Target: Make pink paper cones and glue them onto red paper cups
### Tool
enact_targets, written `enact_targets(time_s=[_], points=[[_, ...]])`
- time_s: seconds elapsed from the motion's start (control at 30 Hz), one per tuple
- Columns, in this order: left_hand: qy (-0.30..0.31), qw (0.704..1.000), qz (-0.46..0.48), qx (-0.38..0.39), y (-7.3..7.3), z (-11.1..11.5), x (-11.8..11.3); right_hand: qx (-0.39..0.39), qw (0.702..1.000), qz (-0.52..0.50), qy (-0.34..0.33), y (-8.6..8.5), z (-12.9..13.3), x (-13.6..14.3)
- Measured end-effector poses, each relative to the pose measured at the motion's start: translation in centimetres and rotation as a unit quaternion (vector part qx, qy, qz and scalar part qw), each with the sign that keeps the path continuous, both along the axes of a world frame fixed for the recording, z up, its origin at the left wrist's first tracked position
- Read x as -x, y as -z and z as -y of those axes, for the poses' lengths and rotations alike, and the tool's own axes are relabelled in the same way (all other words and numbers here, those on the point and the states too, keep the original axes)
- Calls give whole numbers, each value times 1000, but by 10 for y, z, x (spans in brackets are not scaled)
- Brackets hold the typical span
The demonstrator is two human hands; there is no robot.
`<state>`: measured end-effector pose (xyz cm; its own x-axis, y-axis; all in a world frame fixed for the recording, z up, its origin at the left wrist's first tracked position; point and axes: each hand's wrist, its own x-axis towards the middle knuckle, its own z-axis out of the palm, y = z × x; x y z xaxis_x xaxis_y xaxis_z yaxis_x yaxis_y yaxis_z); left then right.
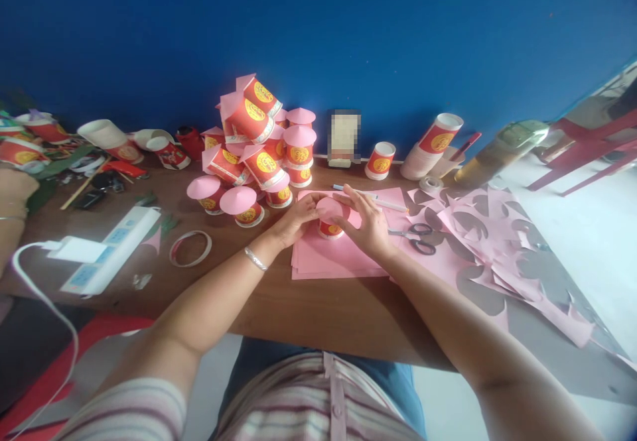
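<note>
A red paper cup [329, 230] with a yellow emblem stands upside down on a stack of pink paper sheets [318, 262]. On top of it sits a pink paper cone [330, 209]. My left hand [299, 218] grips the cone's left edge between bent fingers. Around the right side of the cone and cup curves my right hand [367, 223], its thumb on the cone's edge. Black-handled scissors [422, 230] lie just right of my right hand. Finished-looking cups with pink cones [239, 201] are grouped to the left, some piled on their sides.
Pink paper scraps [497, 242] cover the table's right side. A tape roll [430, 184], a single cup [380, 161], stacked cups [440, 137] and a bottle [500, 152] stand behind. At left are a power strip [117, 249], a tape ring [190, 249] and another person's arm [14, 195].
</note>
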<state>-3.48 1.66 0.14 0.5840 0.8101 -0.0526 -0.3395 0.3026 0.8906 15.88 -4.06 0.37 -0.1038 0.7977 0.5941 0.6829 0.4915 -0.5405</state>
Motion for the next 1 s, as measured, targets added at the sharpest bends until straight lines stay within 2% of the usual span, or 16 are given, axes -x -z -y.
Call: enact_targets(time_s=[0.2, 0.27, 0.4, 0.53, 0.63, 0.77, 1.0], points=[[16, 1000, 7, -11, 6, -3, -1, 2, 1000, -16, 1, 0, 1, 1], [3, 1000, 0, -30, 8, -4, 0, 5, 1000, -19, -2, -1, 1, 1], [-60, 986, -57, -146, 8, -5, 4, 12, 1000, -22, 0, -1, 1, 1], [-64, 944, -142, -290, 0, -4, 9, 15, 1000, -25, -1, 0, 1, 2], [-75, 912, -180, -362, -4, -4, 12, 12, 1000, -29, 1, 0, 1, 2], [-75, 895, -190, -397, -4, -6, 12, 5, 1000, -25, 3, 0, 1, 2], [-72, 883, -195, -420, -5, -7, 13, -2, 1000, -18, 7, 3, 0, 0]])
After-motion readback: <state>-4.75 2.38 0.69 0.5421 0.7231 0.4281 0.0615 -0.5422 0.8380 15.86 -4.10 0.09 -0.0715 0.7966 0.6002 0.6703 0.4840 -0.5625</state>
